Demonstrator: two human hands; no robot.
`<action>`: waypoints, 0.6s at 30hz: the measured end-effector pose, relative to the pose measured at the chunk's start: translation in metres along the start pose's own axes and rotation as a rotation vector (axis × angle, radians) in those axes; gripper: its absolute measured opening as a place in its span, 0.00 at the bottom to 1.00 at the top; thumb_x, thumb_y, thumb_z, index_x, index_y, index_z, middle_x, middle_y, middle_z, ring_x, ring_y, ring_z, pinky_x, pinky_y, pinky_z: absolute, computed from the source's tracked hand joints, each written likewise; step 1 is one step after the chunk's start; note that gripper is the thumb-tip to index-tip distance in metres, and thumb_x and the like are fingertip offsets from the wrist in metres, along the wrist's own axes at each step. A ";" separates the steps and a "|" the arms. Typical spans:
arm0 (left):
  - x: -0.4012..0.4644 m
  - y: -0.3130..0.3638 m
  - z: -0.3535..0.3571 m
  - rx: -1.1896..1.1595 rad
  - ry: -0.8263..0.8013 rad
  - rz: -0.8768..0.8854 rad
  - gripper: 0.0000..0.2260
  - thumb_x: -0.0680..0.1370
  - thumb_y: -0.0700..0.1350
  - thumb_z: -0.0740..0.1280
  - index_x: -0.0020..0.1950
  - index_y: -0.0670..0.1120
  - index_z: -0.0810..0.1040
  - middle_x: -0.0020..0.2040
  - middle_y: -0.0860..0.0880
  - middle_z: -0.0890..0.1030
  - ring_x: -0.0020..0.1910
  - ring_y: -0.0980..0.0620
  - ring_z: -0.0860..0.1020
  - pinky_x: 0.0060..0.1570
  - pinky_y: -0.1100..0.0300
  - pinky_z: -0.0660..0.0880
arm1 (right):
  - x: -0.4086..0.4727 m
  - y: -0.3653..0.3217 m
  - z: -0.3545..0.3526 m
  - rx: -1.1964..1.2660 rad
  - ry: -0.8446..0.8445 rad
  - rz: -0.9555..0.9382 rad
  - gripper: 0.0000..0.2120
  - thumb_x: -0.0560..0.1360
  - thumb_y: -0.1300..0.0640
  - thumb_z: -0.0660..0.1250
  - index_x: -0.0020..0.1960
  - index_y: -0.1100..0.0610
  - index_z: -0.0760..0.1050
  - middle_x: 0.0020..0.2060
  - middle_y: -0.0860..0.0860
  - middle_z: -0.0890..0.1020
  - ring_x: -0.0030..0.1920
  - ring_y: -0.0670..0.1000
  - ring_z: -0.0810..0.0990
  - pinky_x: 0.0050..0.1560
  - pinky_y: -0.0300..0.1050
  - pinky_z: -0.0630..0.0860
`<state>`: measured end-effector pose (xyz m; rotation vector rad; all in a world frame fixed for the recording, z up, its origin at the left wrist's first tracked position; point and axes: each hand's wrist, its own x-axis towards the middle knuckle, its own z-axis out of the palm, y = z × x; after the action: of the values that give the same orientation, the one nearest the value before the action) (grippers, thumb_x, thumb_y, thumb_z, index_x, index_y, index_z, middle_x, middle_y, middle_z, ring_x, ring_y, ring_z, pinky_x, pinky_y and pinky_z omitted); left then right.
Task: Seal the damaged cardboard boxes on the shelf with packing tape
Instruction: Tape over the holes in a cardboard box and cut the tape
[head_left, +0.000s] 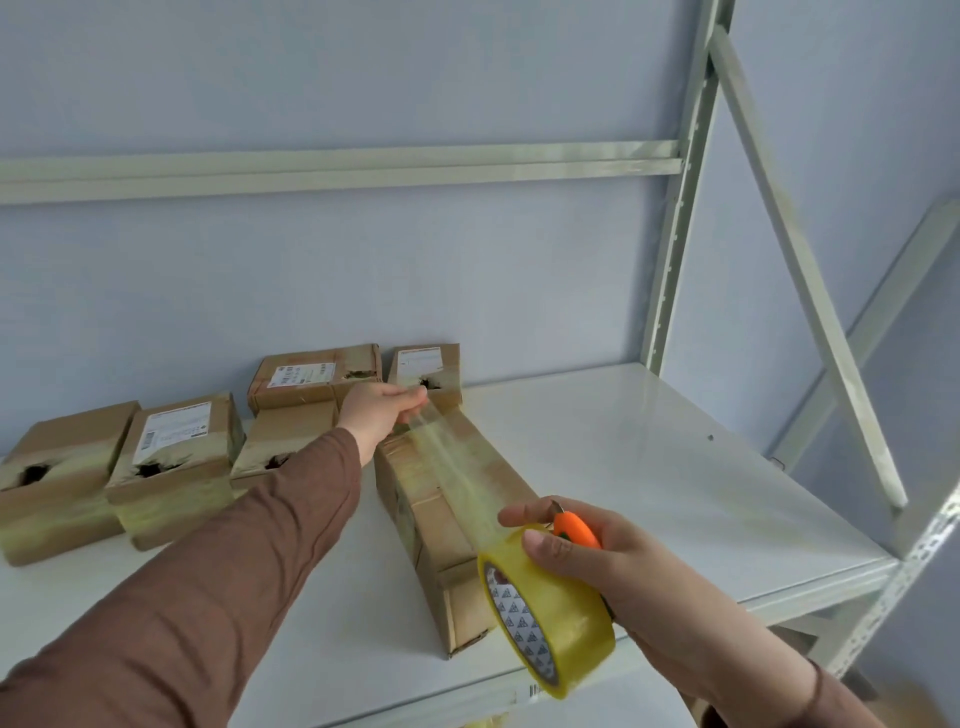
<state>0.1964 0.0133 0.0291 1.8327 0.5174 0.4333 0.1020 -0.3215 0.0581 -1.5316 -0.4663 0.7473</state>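
Lying lengthwise on the white shelf (649, 441), the long box (441, 525) points its near end at the front edge, under a strip of clear tape (447, 462) stretched above its top face. The left hand (382, 410) pinches the strip's free end over the box's far end. The right hand (587, 556) grips the yellow tape roll (550, 608) at the near end, thumb on the roll's outer face, and also holds an orange cutter (576, 527) against it. Behind and to the left stand five smaller boxes, several with torn holes: one (52, 478) at far left, a labelled one (176, 457) beside it.
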 end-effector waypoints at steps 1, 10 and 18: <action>0.002 -0.003 0.001 -0.002 -0.002 0.000 0.08 0.75 0.54 0.76 0.42 0.51 0.88 0.41 0.56 0.87 0.44 0.55 0.82 0.44 0.62 0.72 | 0.002 0.001 0.001 -0.004 0.023 -0.003 0.18 0.69 0.43 0.74 0.57 0.44 0.84 0.58 0.62 0.82 0.52 0.58 0.84 0.54 0.52 0.77; 0.009 -0.016 0.003 0.039 -0.154 -0.284 0.14 0.76 0.52 0.77 0.52 0.43 0.86 0.46 0.45 0.87 0.43 0.48 0.85 0.40 0.60 0.80 | 0.013 0.013 0.001 -0.017 0.073 0.043 0.14 0.67 0.45 0.75 0.51 0.47 0.85 0.50 0.62 0.85 0.47 0.56 0.84 0.63 0.62 0.78; 0.015 -0.023 0.006 0.313 0.080 -0.106 0.07 0.82 0.37 0.65 0.57 0.39 0.81 0.56 0.41 0.82 0.57 0.40 0.80 0.54 0.50 0.75 | 0.015 0.026 -0.001 -0.071 0.092 0.045 0.16 0.67 0.43 0.74 0.52 0.47 0.85 0.53 0.63 0.83 0.47 0.57 0.84 0.64 0.65 0.76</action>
<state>0.2095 0.0230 0.0063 2.0813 0.7683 0.3704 0.1101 -0.3146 0.0300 -1.6405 -0.3939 0.6980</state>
